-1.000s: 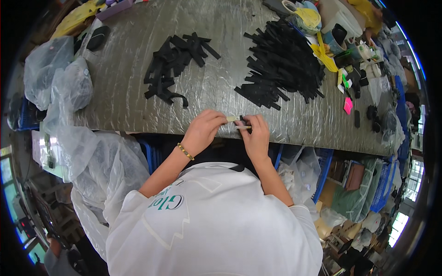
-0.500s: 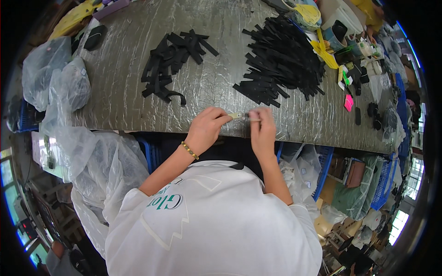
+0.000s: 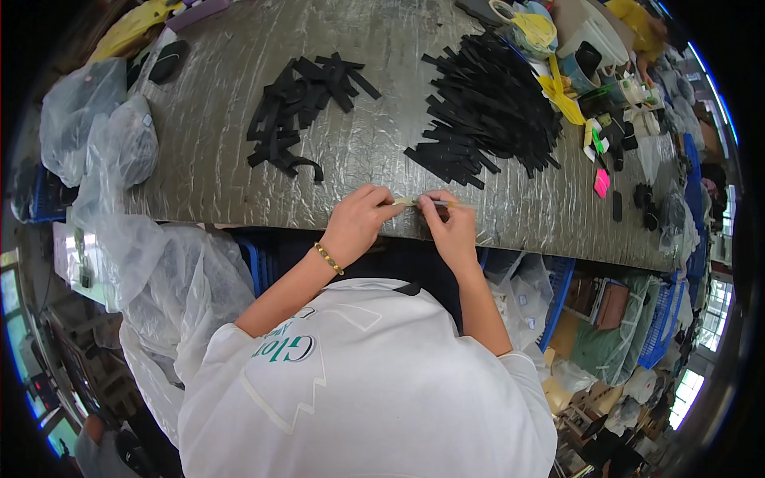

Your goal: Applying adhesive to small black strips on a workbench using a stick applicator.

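Note:
Just above the table's near edge, my two hands meet fingertip to fingertip. My left hand (image 3: 360, 221), with a beaded bracelet on its wrist, pinches a small pale flat piece (image 3: 405, 201). Thumb and fingers of my right hand (image 3: 451, 231) are closed at the other end of that piece. A slim pale stick-like thing (image 3: 463, 205) sticks out to the right from my right fingers; its kind is too small to make out. Beyond my hands lie a small pile of black strips (image 3: 288, 107) on the left and a larger heap of black strips (image 3: 494, 103) on the right.
A plastic-covered table (image 3: 211, 159) spans the front. Clear plastic bags (image 3: 119, 143) bulge over its left edge. Containers, a yellow strap (image 3: 562, 95) and a pink piece (image 3: 602, 183) sit at the right. Blue crates (image 3: 562, 291) stand beneath. Another person (image 3: 637, 28) is at the far right.
My right hand's fingers have shifted slightly left, closer to my left fingertips. The slim stick-like thing now points out to the right. My left hand has hardly moved.

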`<state>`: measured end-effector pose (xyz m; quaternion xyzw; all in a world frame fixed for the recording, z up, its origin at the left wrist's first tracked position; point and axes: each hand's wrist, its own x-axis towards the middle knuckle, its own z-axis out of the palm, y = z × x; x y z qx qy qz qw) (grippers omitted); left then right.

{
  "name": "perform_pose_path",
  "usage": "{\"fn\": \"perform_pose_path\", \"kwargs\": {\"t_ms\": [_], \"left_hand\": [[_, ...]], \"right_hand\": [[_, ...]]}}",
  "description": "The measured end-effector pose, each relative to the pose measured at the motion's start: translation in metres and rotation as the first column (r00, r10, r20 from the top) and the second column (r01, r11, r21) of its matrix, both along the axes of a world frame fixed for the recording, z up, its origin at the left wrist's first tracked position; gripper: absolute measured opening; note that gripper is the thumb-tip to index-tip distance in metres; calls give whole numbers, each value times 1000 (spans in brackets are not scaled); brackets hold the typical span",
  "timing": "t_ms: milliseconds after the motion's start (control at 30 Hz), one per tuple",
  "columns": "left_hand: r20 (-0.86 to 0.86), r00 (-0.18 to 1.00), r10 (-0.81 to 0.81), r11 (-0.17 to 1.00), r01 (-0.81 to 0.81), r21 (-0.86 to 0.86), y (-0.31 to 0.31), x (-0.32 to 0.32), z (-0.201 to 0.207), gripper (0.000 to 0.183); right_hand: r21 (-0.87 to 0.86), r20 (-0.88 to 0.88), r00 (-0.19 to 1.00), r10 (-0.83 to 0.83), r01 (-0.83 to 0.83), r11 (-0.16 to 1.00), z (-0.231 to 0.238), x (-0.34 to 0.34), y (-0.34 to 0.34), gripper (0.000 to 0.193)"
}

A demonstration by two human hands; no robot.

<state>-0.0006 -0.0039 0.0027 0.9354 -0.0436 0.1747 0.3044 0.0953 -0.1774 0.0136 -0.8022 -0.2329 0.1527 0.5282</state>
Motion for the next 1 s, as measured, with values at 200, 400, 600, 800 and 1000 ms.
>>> {"fn": "perform_pose_path", "kwargs": {"t_ms": [200, 400, 600, 800, 1000], "left_hand": [[-1, 1000, -4, 1000, 4, -3, 0, 1, 1, 30], [-16, 1000, -1, 1000, 0, -24, 0, 0, 3, 31], [-15, 999, 44, 990, -45, -134, 0, 0, -4, 35], [-10, 997, 75, 959, -75, -274, 0, 0, -8, 43], [-11, 997, 79, 963, -79, -256, 1, 0, -8, 39]], "right_hand": [[19, 18, 1000, -24, 23, 1000, -8, 1, -2, 20], [-42, 103, 995, -10, 14, 999, -4, -1, -1, 17], [6, 64, 996, 66, -67, 998, 7, -10, 8, 16], [-41, 93, 989, 117, -114, 993, -3, -11, 20, 15], [-88, 274, 946, 170, -152, 985, 9, -12, 19, 10]]}}
